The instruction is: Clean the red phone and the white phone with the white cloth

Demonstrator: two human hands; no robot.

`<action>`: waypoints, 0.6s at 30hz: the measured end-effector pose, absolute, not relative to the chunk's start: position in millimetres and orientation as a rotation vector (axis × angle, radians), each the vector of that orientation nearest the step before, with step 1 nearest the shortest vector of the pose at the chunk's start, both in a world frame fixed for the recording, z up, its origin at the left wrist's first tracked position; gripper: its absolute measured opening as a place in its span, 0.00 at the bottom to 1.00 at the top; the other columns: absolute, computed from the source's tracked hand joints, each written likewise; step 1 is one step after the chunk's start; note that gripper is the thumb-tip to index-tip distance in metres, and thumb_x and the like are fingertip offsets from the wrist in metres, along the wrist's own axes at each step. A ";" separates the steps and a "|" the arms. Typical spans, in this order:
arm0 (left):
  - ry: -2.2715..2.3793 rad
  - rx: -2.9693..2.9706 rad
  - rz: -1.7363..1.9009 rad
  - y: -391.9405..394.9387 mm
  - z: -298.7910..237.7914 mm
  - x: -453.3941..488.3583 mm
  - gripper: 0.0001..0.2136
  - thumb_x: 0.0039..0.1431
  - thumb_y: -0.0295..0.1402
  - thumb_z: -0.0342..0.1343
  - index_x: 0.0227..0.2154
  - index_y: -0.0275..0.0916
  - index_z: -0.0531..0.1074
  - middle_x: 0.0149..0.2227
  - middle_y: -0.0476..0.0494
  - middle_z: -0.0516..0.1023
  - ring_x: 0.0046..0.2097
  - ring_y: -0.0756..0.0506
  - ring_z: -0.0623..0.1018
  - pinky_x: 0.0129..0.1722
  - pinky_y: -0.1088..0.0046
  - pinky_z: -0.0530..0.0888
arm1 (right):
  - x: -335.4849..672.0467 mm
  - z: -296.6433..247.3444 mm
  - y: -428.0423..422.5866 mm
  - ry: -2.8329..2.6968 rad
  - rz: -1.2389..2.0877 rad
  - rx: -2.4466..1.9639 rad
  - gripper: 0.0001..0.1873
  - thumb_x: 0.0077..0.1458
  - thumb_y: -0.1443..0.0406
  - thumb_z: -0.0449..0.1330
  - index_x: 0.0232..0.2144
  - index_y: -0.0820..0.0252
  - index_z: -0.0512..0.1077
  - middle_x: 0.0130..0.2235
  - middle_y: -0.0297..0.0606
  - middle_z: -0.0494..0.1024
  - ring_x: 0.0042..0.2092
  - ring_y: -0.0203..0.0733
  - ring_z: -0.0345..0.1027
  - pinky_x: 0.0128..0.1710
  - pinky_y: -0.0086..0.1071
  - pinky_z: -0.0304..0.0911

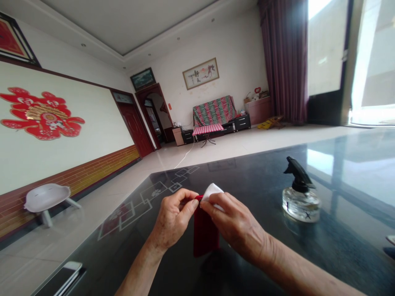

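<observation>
A dark red, flat pouch-like piece (205, 234) hangs upright between my hands, over the dark glossy tabletop (247, 181). My left hand (177, 213) pinches its top edge between thumb and fingers. In my right hand (236, 224) is a folded white cloth or tissue (212, 190), pressed by thumb and fingers against the red piece's top edge. The right hand hides part of the red piece, so its exact kind does not show. To the right of my hands stands a clear spray bottle (300, 203) with a black trigger head.
A phone (61, 279) lies at the table's near left edge. A white stool (47, 197) stands on the floor to the left. Across the room are a small table with a red-checked cover (208, 129) and a cloth-draped object (214, 111) on a low cabinet.
</observation>
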State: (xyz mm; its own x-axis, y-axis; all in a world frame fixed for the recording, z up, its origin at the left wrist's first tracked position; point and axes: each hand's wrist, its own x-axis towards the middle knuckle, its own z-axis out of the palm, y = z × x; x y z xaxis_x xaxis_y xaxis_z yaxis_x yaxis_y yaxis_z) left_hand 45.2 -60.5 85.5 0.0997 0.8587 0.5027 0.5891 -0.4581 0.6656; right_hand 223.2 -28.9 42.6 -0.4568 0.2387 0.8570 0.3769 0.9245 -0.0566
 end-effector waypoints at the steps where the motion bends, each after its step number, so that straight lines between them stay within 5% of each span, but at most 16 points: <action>1: 1.433 2.088 1.290 -60.6 86.0 45.7 0.07 0.57 0.34 0.54 0.33 0.37 0.73 0.26 0.50 0.75 0.26 0.50 0.72 0.27 0.78 0.68 | 223.4 42.5 -29.1 -2.068 -0.180 -0.439 0.13 0.63 0.70 0.47 0.43 0.62 0.70 0.37 0.42 0.71 0.34 0.38 0.62 0.35 0.33 0.64; 18: 1.430 2.071 1.322 -57.1 84.1 43.8 0.06 0.56 0.33 0.54 0.33 0.37 0.74 0.26 0.50 0.76 0.27 0.50 0.73 0.27 0.79 0.69 | 218.8 40.2 -27.5 -2.050 -0.152 -0.423 0.11 0.62 0.69 0.50 0.42 0.61 0.70 0.36 0.40 0.71 0.35 0.37 0.64 0.36 0.31 0.65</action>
State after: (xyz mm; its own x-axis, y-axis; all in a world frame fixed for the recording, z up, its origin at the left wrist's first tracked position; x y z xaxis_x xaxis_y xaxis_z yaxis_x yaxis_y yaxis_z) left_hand 43.8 -57.1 84.1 0.0823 0.8535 0.5146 0.5798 -0.4610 0.6718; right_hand 218.8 -27.5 40.2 -0.4427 0.2331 0.8658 0.3584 0.9311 -0.0675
